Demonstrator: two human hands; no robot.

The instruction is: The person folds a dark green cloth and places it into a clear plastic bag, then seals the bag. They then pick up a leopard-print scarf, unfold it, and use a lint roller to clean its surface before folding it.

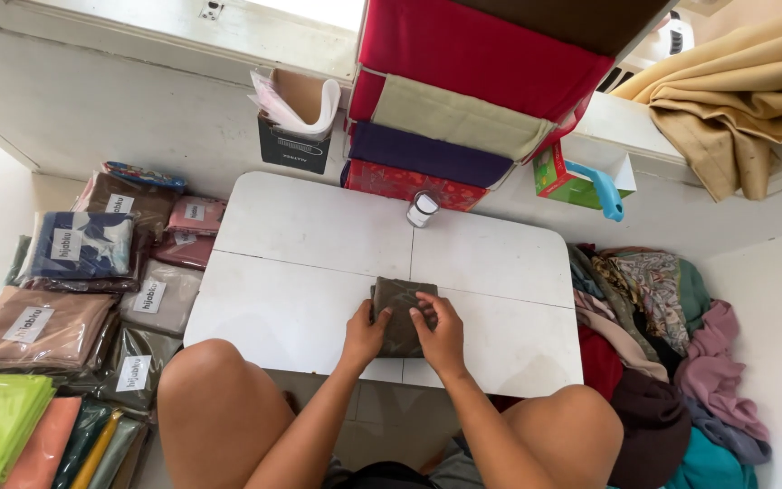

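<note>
A small folded dark olive-brown cloth (397,299) lies on the near middle of a low white folding table (309,244). My left hand (365,333) presses on the cloth's left edge, fingers curled over it. On the right side my right hand (441,330) lies flat over the cloth with its fingers spread across the top. Both forearms reach in from below between my bare knees.
A small white jar with a dark lid (422,208) stands at the table's far edge. Packaged folded fabrics (74,299) pile up on the left floor. Loose coloured cloths (672,362) heap on the right. Stacked fabric boxes (463,100) and a cardboard box (296,122) sit behind.
</note>
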